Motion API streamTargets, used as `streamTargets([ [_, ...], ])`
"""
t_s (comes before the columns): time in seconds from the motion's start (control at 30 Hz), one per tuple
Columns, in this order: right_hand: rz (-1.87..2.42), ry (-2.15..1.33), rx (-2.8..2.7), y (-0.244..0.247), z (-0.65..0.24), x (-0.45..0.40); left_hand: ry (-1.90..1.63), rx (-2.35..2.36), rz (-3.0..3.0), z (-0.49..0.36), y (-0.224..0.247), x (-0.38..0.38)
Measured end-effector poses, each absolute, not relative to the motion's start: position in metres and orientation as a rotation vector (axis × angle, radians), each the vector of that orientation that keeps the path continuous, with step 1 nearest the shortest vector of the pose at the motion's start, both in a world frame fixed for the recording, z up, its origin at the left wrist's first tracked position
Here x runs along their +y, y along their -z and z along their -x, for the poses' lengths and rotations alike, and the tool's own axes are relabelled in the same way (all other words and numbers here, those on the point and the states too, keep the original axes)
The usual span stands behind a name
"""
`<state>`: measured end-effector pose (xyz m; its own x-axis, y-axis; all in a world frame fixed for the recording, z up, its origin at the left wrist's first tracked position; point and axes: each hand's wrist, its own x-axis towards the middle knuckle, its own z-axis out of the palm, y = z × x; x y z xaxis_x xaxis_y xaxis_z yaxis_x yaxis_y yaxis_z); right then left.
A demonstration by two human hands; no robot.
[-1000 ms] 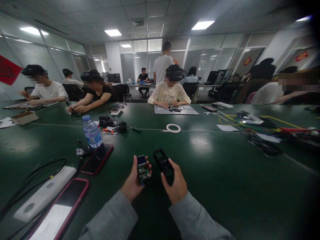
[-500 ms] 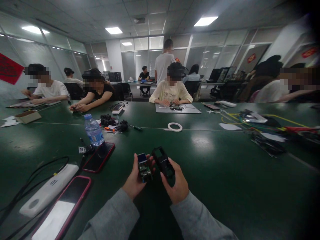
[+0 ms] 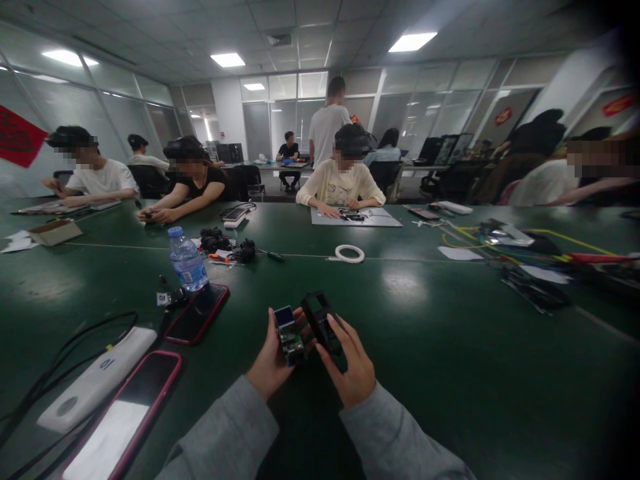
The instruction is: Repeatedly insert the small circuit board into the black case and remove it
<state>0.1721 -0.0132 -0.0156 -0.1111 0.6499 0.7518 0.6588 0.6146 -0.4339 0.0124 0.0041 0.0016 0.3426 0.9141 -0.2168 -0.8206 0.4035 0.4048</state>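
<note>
My left hand (image 3: 269,365) is closed round a green circuit board (image 3: 290,339) with a small dark screen at its upper end. The board's face is turned up toward me. In my right hand (image 3: 353,367) is a black plastic housing (image 3: 319,319) with a window opening near its top. It is tilted, and my right fingers lie over its front while the thumb grips its lower edge. The two parts are apart, side by side above the green table (image 3: 425,373). The left fingertips show between them, close to the housing's edge.
Left of my hands lie a black phone with a red edge (image 3: 199,313), a pink-cased phone (image 3: 125,417), a white power bank (image 3: 97,379) with cables and a water bottle (image 3: 186,260). Ahead is a white tape ring (image 3: 349,254). Across the table sit several people; cables (image 3: 500,240) lie right.
My right fingers have moved up over the front of the housing, which has turned slightly. The left hand and the board are nearly unmoved. A person opposite has shifted a hand on their mat.
</note>
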Motion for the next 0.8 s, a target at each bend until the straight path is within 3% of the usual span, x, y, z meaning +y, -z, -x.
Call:
streamTargets([
  [0.8, 1.253, -0.255, -1.814, 0.026, -0.171, -0.005, -1.051, 0.533, -0.228, -0.012, -0.006, 0.0],
])
